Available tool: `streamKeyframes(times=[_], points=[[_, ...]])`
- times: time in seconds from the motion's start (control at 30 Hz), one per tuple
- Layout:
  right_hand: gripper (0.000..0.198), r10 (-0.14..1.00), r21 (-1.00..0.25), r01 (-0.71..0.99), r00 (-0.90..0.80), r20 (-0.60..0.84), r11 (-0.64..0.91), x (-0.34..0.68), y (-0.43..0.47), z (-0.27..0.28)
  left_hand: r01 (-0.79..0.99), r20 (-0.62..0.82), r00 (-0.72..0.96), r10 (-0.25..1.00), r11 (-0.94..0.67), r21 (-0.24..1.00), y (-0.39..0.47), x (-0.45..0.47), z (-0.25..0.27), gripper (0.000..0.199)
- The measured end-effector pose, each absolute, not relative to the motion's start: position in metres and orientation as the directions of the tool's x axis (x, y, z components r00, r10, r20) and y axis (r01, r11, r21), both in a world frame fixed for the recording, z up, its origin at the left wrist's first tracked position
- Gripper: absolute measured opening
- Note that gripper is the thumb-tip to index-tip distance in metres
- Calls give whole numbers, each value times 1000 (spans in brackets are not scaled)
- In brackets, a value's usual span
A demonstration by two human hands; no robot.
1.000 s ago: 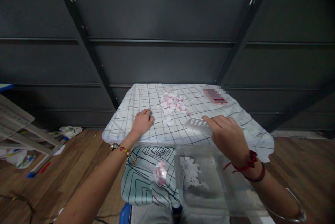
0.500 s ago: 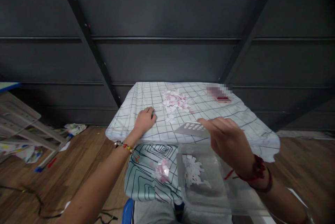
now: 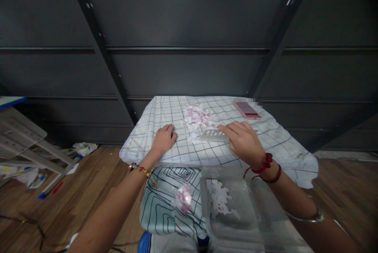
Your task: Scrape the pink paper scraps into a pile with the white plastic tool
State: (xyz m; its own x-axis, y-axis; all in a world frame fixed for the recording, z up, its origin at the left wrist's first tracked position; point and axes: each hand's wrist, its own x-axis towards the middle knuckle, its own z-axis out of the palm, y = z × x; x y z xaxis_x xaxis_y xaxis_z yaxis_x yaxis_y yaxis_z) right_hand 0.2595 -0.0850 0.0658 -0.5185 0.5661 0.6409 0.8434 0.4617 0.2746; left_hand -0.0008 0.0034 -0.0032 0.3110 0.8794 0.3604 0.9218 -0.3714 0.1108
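My right hand [image 3: 245, 140] grips a flat white plastic scraper [image 3: 214, 134] with a row of slotted holes. The scraper is low over the cloth, close to the near right side of a heap of white and pink paper scraps [image 3: 198, 117]. Resting on the checked tablecloth [image 3: 144, 131] to the left of the heap, my left hand [image 3: 164, 139] lies palm down with its thumb apart from the fingers. Below the table edge stands a clear plastic box [image 3: 251, 225], and a cluster of white scraps [image 3: 219, 198] lies in it.
A pink-edged phone [image 3: 247, 110] lies at the table's back right. A clear packet with pink contents [image 3: 183, 198] rests on the patterned green cushion [image 3: 165, 213] beside the box. Dark wall panels [image 3: 189, 71] rise behind the table. To the left stands a white frame [image 3: 26, 134].
My right hand has carried the scraper forward from above the box to the scraps' near side, down toward the cloth. My left hand has stayed in place. The view has tilted slightly upward.
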Motion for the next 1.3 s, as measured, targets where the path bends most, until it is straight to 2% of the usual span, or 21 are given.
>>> streamKeyframes(times=[0.33,0.63,0.83,1.3], points=[[40,553,270,836,-525,646,479,262,-85,69,924,364,310,878,-369,104,1,1,-1,26],[34,589,260,831,-537,604,491,266,-116,69,920,364,310,878,-374,118,3,1,-3,28],[35,568,229,865,-472,674,447,273,-118,70,920,365,312,877,-375,116,3,0,-2,28],[33,604,266,845,-522,603,465,268,-121,68,922,369,319,873,-376,92,3,1,-4,29]])
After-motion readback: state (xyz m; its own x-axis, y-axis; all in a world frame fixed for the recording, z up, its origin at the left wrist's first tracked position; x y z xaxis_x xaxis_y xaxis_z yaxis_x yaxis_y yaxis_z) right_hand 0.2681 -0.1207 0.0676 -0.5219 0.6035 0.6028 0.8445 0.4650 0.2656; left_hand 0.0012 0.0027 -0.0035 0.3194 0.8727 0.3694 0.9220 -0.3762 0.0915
